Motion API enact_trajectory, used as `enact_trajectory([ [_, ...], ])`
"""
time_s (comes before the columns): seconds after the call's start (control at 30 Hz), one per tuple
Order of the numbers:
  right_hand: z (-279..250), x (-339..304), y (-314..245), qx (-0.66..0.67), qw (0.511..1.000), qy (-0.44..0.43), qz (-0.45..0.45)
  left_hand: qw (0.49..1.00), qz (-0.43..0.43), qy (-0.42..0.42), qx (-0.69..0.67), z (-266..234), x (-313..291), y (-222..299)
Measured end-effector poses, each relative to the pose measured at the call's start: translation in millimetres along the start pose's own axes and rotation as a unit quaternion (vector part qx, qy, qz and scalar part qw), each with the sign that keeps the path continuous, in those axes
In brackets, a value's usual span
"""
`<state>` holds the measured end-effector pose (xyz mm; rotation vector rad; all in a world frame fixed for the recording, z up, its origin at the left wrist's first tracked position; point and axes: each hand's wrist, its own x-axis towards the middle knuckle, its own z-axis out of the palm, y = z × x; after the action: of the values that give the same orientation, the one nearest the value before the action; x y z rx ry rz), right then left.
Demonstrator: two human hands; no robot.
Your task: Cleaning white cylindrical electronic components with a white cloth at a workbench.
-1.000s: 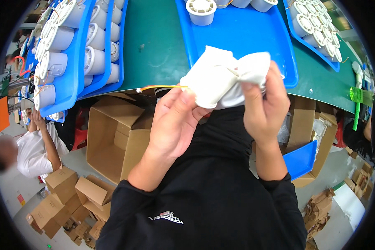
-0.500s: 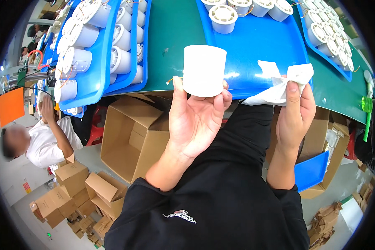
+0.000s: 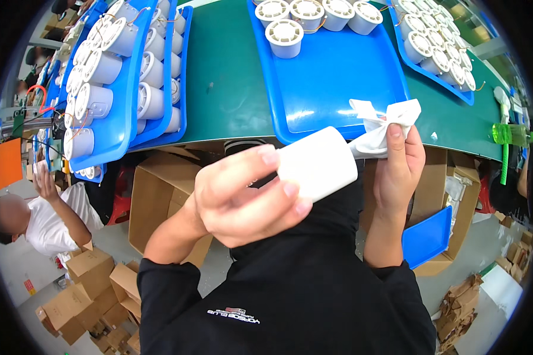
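Observation:
My left hand [image 3: 243, 198] grips a white cylindrical housing [image 3: 318, 164], its fingers wrapped round one end. The cylinder lies tilted on its side in the air, its smooth wall toward me. Pinched in my right hand [image 3: 400, 163] is a bunched white cloth [image 3: 378, 137], just right of the cylinder; the two look close together, and I cannot tell if they touch. Beyond both hands, a blue tray [image 3: 337, 83] on the green table holds several like white housings [image 3: 284, 38] with slotted tops along its far end.
Stacked blue trays [image 3: 121, 127] full of white housings stand at the left, another filled tray [image 3: 435, 74] at the far right. Open cardboard boxes [image 3: 154, 195] sit below the green table's edge [image 3: 219, 133]. A green bottle [image 3: 512, 135] lies at the right. A person [image 3: 59, 216] works at the left.
My left hand has turned the housing from upright onto its side and brought it lower, toward the cloth. My right hand keeps its pinch on the cloth. The whole view has shifted slightly.

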<state>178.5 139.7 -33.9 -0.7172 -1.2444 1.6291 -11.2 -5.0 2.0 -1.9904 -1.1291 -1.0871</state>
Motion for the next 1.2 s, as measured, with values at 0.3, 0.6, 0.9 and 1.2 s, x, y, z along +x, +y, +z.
enact_trajectory([
  [0.3,-4,-2,-2,0.031,0.999,-0.008,0.024,0.999,0.022,-0.024,-0.022,-4,6,10],
  [0.6,-6,-5,-5,0.035,0.999,-0.022,0.003,0.967,0.223,-0.121,0.037,-23,16,-8],
  [0.9,2,-9,-35,-0.007,0.992,-0.063,-0.109,0.94,0.308,-0.13,0.075,-23,31,-16],
  [1.2,44,17,-74,-0.255,0.854,-0.41,-0.193,0.917,0.355,-0.176,0.046,-18,41,-14],
])
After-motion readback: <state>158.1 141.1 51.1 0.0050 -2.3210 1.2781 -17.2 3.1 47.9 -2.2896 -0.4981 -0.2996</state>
